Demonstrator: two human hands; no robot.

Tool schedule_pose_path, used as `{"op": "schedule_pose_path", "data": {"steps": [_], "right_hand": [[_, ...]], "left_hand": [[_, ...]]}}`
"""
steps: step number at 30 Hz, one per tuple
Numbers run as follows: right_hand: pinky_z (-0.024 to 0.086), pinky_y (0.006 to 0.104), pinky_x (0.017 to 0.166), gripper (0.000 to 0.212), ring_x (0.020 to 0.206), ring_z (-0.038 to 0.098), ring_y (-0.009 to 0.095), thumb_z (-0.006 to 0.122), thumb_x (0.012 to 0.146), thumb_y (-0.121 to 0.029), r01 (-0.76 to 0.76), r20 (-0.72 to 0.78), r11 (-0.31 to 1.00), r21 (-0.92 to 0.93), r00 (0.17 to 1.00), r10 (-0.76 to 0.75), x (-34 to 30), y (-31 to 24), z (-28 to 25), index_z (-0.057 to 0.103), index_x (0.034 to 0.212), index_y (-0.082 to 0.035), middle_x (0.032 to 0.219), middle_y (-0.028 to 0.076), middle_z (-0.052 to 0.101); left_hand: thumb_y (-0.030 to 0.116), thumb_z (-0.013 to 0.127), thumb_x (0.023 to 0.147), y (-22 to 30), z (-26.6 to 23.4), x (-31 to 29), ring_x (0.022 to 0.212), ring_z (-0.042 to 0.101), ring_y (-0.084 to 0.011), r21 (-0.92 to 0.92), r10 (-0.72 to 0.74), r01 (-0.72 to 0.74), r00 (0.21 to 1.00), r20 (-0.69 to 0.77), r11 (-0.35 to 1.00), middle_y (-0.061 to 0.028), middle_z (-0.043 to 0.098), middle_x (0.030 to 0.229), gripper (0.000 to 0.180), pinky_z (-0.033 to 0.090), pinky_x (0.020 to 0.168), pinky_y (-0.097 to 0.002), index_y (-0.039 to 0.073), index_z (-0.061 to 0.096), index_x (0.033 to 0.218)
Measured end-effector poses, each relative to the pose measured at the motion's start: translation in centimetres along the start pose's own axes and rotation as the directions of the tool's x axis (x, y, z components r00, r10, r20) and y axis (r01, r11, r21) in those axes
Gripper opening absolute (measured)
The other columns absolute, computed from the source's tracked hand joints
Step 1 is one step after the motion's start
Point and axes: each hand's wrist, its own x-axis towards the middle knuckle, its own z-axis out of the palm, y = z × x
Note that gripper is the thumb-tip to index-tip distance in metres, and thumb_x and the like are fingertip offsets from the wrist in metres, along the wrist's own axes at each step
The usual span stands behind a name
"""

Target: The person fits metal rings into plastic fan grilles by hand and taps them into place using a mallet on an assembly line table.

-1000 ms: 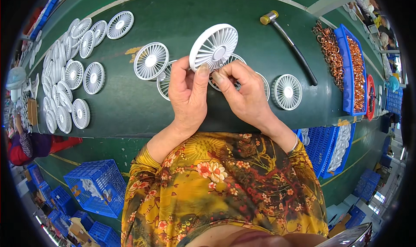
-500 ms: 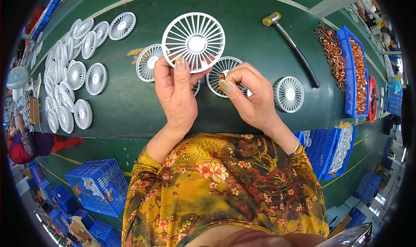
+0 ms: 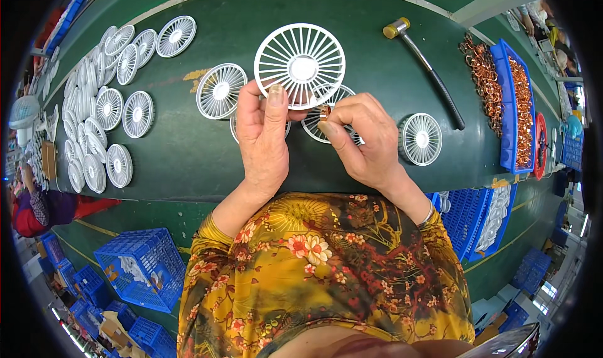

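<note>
- left hand (image 3: 262, 135) pinches a white spoked disc (image 3: 303, 69) by its lower rim, up over the green table (image 3: 370, 56)
- right hand (image 3: 367, 138) pinches a tiny coppery piece (image 3: 325, 113) (shape's hard to tell) near the disc

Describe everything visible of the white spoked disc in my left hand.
The white spoked disc looks like moulded plastic: round rim, radiating spokes, solid round hub. It is held over the green table, face toward the camera. The left hand grips its lower left edge, thumb in front, fingers behind. Whether the copper-coloured piece nearby touches it is unclear.
</note>
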Motion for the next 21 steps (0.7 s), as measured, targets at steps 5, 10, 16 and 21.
{"op": "schedule_pose_path", "data": {"steps": [5,10,16,21], "right_hand": [[0.046,0.0338,0.06,0.013,0.07,0.058,0.025,0.07,0.078,-0.008,-0.009,0.0,1.0,0.009,1.0,0.009,-0.13,0.16,0.21,0.059,0.082,-0.005,0.077,0.007,0.061],[0.047,0.0343,0.061,0.012,0.069,0.059,0.025,0.07,0.078,-0.008,-0.031,0.003,0.999,0.031,1.0,0.031,-0.2,0.12,0.27,0.059,0.082,-0.005,0.076,0.007,0.061],[0.047,0.0341,0.062,0.012,0.07,0.059,0.025,0.069,0.079,-0.007,-0.065,0.017,0.995,0.079,0.998,0.064,-0.33,0.22,0.39,0.058,0.081,-0.004,0.077,0.008,0.062],[0.047,0.0337,0.062,0.012,0.07,0.059,0.025,0.069,0.079,-0.006,-0.068,0.012,0.994,0.086,0.998,0.067,-0.43,0.22,0.43,0.058,0.08,-0.004,0.077,0.008,0.062]], "left_hand": [[0.024,0.049,0.1,-0.16,-0.13,-0.1,0.081,0.062,-0.012,-0.017,-0.012,0.013,0.998,0.06,1.0,-0.0074,0.063,0.099,0.024,0.053,0.072,-0.0264,0.005,0.046,0.114],[0.022,0.047,0.1,-0.6,-0.58,-0.17,0.086,0.063,-0.0139,-0.005,0.044,-0.043,0.995,0.092,0.999,-0.0074,0.061,0.104,0.023,0.054,0.074,-0.0284,0.007,0.047,0.117],[0.021,0.052,0.098,-0.33,-0.09,-0.31,0.075,0.057,-0.0073,-0.023,0.101,-0.1,0.994,0.036,0.995,-0.0033,0.059,0.093,0.021,0.048,0.068,-0.0218,0.004,0.046,0.111],[0.022,0.053,0.098,-0.38,-0.14,-0.3,0.068,0.051,-0.0048,-0.007,0.042,-0.042,0.999,0.011,0.999,-0.0001,0.056,0.087,0.02,0.044,0.062,-0.0205,0.006,0.048,0.108]]}}
